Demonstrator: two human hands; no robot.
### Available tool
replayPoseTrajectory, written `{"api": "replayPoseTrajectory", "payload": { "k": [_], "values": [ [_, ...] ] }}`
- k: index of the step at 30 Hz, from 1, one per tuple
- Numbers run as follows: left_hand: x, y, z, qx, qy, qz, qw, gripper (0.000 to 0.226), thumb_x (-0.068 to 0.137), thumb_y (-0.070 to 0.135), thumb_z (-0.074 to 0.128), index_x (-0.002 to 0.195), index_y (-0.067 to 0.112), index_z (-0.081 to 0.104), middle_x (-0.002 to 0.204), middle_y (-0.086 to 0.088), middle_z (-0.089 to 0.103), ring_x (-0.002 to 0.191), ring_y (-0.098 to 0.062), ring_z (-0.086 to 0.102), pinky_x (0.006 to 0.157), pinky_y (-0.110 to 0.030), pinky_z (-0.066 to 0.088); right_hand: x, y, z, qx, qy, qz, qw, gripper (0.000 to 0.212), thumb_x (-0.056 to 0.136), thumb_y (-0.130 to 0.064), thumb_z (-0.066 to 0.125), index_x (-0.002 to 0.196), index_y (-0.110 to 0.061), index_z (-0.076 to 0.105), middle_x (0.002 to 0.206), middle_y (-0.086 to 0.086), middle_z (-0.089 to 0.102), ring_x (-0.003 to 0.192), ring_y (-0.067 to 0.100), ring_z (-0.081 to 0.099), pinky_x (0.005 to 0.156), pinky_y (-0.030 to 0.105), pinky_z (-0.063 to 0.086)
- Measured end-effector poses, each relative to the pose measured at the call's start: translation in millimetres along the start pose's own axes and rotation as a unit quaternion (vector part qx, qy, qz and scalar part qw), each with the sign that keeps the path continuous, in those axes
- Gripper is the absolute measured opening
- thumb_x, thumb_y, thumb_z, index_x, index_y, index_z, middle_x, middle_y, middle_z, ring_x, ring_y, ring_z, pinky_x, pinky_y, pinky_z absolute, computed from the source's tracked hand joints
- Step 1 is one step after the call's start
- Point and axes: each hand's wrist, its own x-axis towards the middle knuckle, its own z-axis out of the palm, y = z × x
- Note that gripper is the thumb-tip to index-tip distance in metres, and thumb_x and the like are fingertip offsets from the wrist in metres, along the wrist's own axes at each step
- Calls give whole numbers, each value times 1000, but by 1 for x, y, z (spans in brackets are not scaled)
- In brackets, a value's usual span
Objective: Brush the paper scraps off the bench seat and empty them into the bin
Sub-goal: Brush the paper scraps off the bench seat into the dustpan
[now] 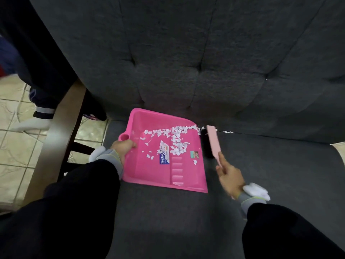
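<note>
A pink dustpan [153, 172] lies flat on the dark grey bench seat [168, 221], its open lip facing right. Many white paper scraps [173, 139] are spread across the pan's far half. My left hand [124, 146] grips the pan's short handle at its left edge. My right hand [230, 176] holds a pale pink brush [213, 143] upright just off the pan's right lip, its dark bristles touching the seat. A few scraps [228, 131] lie in the crease between seat and backrest, right of the brush.
The tufted grey backrest [186, 62] rises behind the seat. A wooden table edge [56, 139] runs along the left, over tiled floor [15, 146]. A person's leg and white sock [35, 124] stand beyond it. No bin is in view.
</note>
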Motion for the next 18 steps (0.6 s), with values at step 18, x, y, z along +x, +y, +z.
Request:
{"api": "replayPoseTrajectory", "payload": {
  "k": [18],
  "values": [
    [-1, -1, -2, 16, -1, 5, 1000, 27, 80, 3, 58, 107, 3, 56, 98, -19, 63, 91, -33, 61, 93, -49, 49, -4, 26, -11, -30, 81, 103, 991, 57, 97, -17, 42, 149, -28, 21, 120, 30, 59, 112, 45, 55, 94, 38, 44]
  ]
}}
